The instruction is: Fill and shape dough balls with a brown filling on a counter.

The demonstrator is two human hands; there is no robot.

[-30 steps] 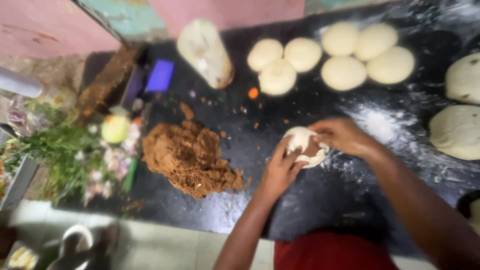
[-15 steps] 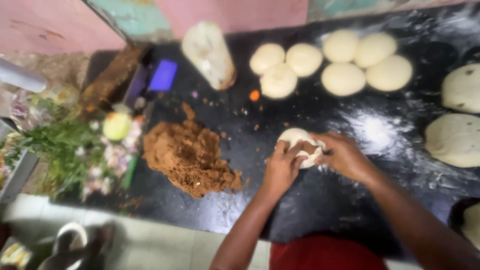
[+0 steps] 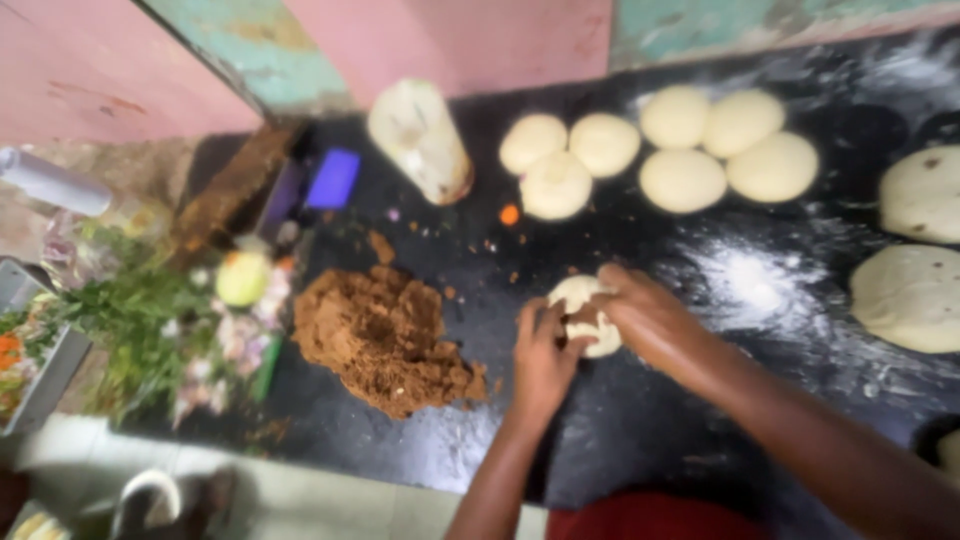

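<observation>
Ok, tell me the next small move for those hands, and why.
Probably pinch the dough shut. Both hands, left and right, cup the pale ball over the black counter, beside the brown filling, and it looks only partly closed.

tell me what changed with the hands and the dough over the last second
Little: both hands, left hand and right hand, keep cupping the dough piece, fingers shifting slightly around it. The brown filling heap, dough balls and herbs stayed put.
</observation>
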